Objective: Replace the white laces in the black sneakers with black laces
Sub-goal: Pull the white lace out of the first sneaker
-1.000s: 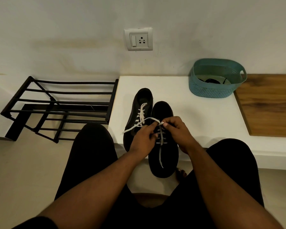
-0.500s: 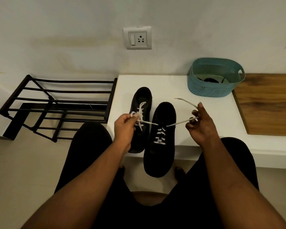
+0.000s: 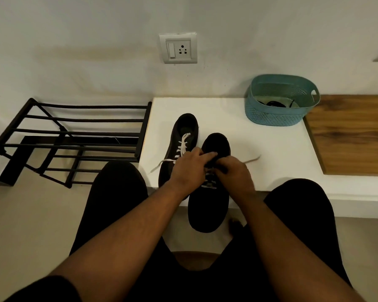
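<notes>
My knees [image 3: 118, 199] sit at 7 and 5 o'clock, tight against the white ledge [image 3: 277, 153], and the near sneaker [image 3: 207, 205] hangs its toe over that edge between them. Free ledge runs out to 2 o'clock, up to the wood board [image 3: 354, 134]; the black rack [image 3: 74, 140] walls off 10 o'clock. Both hands are down on the near sneaker's lacing. Left hand [image 3: 189, 168] curled, forefinger stretched across the tongue; right hand [image 3: 235, 173] bunched tight beside it, touching. Fingers seem to pinch the white lace [image 3: 210, 182], though what each one has hold of I can't quite tell. Lace rows show just below my knuckles, one loose end [image 3: 252, 159] flicking out toward 2 o'clock, blurred. Far sneaker [image 3: 181, 136] at 12, just beside the near one, white lace still threaded, an end trailing off toward 9. Teal basket [image 3: 279, 114] at 1 o'clock, something dark inside.
</notes>
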Tool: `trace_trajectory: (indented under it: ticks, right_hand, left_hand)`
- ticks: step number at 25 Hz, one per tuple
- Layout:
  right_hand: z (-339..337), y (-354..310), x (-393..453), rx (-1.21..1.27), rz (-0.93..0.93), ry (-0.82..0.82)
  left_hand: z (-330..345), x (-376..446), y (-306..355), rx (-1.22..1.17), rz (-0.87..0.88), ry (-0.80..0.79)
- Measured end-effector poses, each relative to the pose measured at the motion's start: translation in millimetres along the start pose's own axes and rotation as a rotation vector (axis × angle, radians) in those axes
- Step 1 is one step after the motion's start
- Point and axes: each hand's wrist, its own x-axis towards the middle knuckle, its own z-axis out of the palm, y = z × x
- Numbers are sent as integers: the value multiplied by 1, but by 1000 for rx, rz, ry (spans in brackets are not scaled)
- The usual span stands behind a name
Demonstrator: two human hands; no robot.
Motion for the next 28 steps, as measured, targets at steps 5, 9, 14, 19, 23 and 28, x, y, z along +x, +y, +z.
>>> trace_trajectory:
  ticks: [5, 9, 14, 19, 23, 28]
  right_hand:
    - [15, 3, 2, -306, -37, -13]
    - [16, 3, 4, -105, -6, -50]
    - [6, 7, -1, 293, 195, -16]
    - [15, 1, 3, -108, -29, -63]
    - [16, 7, -1, 199, 188, 122]
    - [12, 9, -3, -9, 24, 14]
  left_hand:
    - [4, 4, -12, -19, -4, 44]
    - [2, -6, -27, -41, -42, 67]
    - [1, -20, -35, 15, -122, 105]
    - [2, -33, -30, 72, -195, -15]
    - [-1, -35, -23, 106, -167, 0]
    - [6, -37, -24, 143, -172, -43]
